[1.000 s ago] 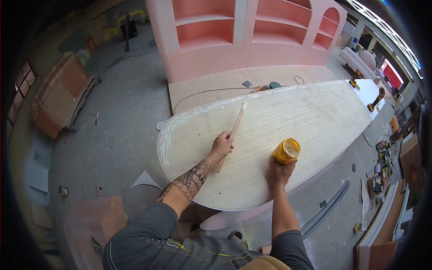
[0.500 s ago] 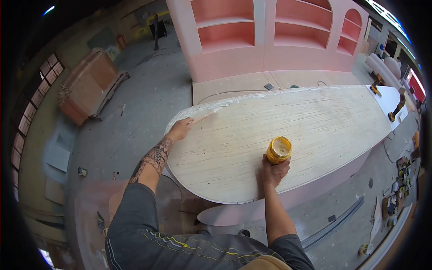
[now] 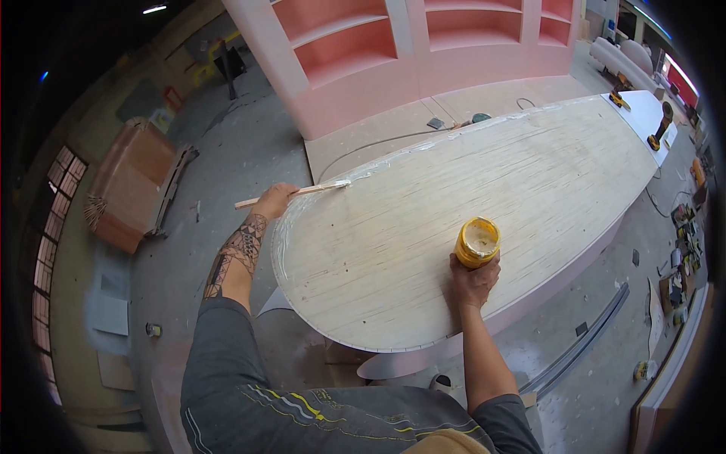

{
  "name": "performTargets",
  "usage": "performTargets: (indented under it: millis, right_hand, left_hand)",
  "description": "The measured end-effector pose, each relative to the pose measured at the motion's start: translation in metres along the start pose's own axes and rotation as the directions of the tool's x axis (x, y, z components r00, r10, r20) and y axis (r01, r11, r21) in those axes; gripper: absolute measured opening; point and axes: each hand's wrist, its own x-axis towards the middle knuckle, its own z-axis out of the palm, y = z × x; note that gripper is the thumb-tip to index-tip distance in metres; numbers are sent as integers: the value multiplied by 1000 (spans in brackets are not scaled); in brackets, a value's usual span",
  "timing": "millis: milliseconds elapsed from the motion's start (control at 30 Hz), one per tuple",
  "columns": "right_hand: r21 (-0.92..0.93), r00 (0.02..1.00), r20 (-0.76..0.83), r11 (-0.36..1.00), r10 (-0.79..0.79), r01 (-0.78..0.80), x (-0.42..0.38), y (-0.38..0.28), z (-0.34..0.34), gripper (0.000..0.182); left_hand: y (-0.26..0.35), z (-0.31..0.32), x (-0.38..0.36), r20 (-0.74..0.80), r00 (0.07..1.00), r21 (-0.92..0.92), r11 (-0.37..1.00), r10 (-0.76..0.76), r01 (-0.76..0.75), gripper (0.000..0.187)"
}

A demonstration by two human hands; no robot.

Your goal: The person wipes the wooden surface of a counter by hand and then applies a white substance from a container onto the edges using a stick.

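My left hand is closed round a thin wooden stick over the far left edge of a pale plywood top. The stick's far tip, smeared with white, lies at the edge beside a band of white paste. That band follows the far rim and the rounded left end. My right hand is wrapped round the lower part of a yellow jar, held upright over the near side of the top. Pale paste shows inside the jar's open mouth.
Behind the top stands a pink shelf unit. Power drills rest on the white panel at the far right end. A wrapped brown stack is on the left floor; long grey strips lie at right.
The stick has swung from slanting over the top to lying more level along the far edge, its back end now showing beyond my left hand. The camera view has turned slightly.
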Motion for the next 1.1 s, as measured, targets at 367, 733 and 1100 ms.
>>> performTargets:
  millis: [367, 733, 1100]
  right_hand:
    - [-1, 998, -25, 998, 61, -61, 0, -3, 2, 103]
    - [-17, 997, -78, 1000, -23, 22, 4, 11, 10, 98]
    - [-31, 1000, -7, 999, 17, -17, 4, -7, 0, 99]
  left_hand:
    - [46, 32, 96, -19, 950, -158, 937, 312, -311, 32]
    - [83, -32, 22, -154, 960, -455, 846, 233, -278, 40]
    - [-2, -35, -287, 4, 984, -390, 906, -179, 166, 47]
